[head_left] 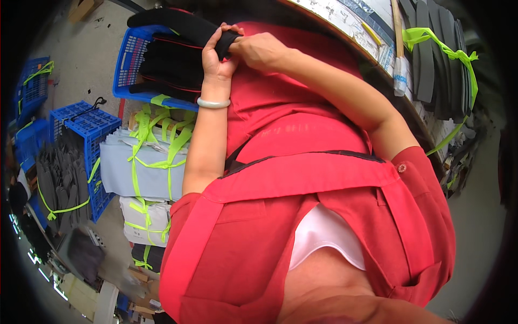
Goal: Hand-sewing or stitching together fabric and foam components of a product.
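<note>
A long black piece (pixel 181 26) is held at the upper left of the frame, its free end extended over the blue crate (pixel 125 65) of stacked black pieces (pixel 167 62). Its near end is clamped between thumb and fingers by the left hand (pixel 220 62). The fingertips of the right hand (pixel 265 51) are hidden at that end; whether they are closed cannot be told. If the left grip is loosened, the piece could be dragged down by its free length; by uneven pulling, it could be twisted.

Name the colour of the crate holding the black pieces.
The crate is blue, best in head view.
</note>
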Motion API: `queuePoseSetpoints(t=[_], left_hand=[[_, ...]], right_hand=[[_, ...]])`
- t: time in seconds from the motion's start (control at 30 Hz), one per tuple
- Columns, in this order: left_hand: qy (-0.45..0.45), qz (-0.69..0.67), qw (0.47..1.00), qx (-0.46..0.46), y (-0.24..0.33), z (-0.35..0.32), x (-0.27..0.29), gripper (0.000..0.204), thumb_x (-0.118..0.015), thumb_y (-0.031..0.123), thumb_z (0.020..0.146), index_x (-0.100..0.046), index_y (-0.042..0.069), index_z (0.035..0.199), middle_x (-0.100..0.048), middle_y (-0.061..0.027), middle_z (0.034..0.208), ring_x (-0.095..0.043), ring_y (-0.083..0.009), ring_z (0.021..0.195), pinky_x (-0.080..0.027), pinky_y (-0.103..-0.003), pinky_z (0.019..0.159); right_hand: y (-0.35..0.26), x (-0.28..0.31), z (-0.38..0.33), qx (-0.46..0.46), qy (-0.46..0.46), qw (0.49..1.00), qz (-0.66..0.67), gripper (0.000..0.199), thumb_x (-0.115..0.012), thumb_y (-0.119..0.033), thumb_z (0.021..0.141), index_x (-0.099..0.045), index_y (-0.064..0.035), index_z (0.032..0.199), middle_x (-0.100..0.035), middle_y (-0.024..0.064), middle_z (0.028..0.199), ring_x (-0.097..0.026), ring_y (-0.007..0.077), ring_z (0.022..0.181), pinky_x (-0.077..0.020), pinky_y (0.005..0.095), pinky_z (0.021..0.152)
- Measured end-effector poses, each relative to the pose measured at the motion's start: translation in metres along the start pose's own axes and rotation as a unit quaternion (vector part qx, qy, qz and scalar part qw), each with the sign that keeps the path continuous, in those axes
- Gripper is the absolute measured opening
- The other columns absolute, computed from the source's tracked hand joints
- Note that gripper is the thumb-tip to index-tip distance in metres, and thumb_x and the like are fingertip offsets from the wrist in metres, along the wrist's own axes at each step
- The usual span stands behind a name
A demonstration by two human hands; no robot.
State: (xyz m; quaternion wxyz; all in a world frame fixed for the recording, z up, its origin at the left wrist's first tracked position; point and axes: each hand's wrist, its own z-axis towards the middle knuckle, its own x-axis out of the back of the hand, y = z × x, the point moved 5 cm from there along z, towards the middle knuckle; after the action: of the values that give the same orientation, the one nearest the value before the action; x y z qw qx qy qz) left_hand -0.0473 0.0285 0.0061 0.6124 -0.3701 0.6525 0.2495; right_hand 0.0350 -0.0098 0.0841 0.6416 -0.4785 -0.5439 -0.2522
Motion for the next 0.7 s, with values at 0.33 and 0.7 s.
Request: queuePoseSetpoints(t=[0.33,0.7], left_hand=[[0.058,0.148,0.987,0.016,-0.020,-0.038,-0.035,0.018,-0.054,0.010,0.093,-0.054,0.000,0.108,-0.064,-0.0096,0.095,-0.061,-0.0307,0.101,-0.045,-0.047,0.098],[0.002,0.216,0.949,0.229,-0.095,-0.066,-0.082,0.027,-0.043,0.024,0.100,-0.051,-0.001,0.106,-0.056,-0.0092,0.085,-0.063,-0.0261,0.075,-0.056,-0.047,0.077]], right_hand=[[0.024,0.058,-0.041,-0.016,0.202,0.923,0.327,0.034,-0.057,-0.020,0.094,-0.057,-0.0063,0.125,-0.066,0.0111,0.109,-0.066,0.0165,0.092,-0.0538,0.0265,0.078],[0.050,0.051,0.021,-0.256,0.039,0.595,0.761,0.036,-0.051,-0.034,0.097,-0.058,0.0018,0.101,-0.065,0.0112,0.080,-0.063,0.0197,0.061,-0.0530,0.0289,0.058]])
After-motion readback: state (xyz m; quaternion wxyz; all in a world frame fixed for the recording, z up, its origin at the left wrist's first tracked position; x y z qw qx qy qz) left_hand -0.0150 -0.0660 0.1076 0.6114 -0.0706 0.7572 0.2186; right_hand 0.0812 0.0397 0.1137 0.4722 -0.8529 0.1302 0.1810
